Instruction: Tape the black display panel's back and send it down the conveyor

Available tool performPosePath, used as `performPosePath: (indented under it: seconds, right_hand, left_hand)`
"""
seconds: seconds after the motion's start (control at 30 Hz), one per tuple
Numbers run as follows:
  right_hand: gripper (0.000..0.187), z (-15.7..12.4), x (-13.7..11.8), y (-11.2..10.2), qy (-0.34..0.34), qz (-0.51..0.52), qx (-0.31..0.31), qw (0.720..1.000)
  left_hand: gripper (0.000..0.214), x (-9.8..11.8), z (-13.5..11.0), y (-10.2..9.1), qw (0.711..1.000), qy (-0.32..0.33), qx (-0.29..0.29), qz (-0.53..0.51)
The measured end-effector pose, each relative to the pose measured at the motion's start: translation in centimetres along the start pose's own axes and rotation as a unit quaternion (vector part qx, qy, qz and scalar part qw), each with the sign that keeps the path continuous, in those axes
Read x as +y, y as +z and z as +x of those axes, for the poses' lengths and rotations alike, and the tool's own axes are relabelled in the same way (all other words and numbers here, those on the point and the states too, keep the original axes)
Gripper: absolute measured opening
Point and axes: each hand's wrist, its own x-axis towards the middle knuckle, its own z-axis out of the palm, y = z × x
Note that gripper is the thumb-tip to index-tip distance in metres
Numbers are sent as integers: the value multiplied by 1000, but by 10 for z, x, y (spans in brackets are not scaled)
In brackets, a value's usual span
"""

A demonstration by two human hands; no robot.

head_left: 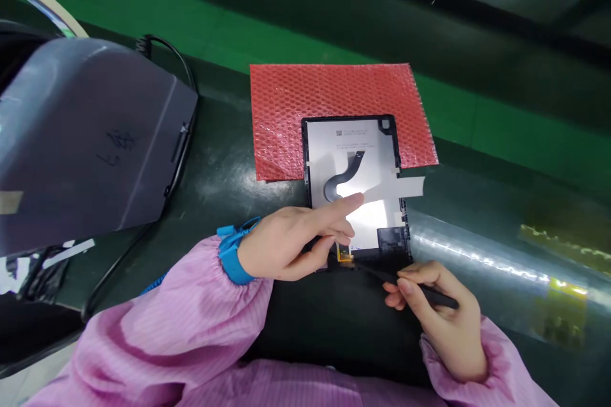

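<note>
A tablet's screen assembly (372, 172) lies with its silvery back up and a black frame around it, its upper part over a red bubble-wrap sheet (286, 114). A dark ribbon cable (351, 175) curves across its middle. My left hand (296, 238) reaches over the lower left of the assembly, index finger stretched out and the other fingers partly bent. Near its thumb is a small yellow-edged flex piece (344, 255). My right hand (439, 311) is closed on dark tweezers (436, 297), whose thin end points left along the assembly's lower edge; their tips are hard to make out.
A strip of pale tape (411, 187) sticks out past the assembly's right side. On the left stands a large grey machine housing (100, 140) with a black cable (184, 63) beside it. Clear film with yellow tape (568, 289) lies on the dark green mat (224, 140).
</note>
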Motion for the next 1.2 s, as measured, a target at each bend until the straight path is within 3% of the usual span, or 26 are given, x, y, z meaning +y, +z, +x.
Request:
performPosePath:
  seconds: [0.53,1.2]
  right_hand:
    - [10,0,1,-1,-1,-4,-34,999]
    - [9,1,4,-1,4,-17,-27,999]
  left_hand:
    - [83,-4,0,2,1000,16,8,17]
    - [86,-2,1,4,1000,19,-14,-6]
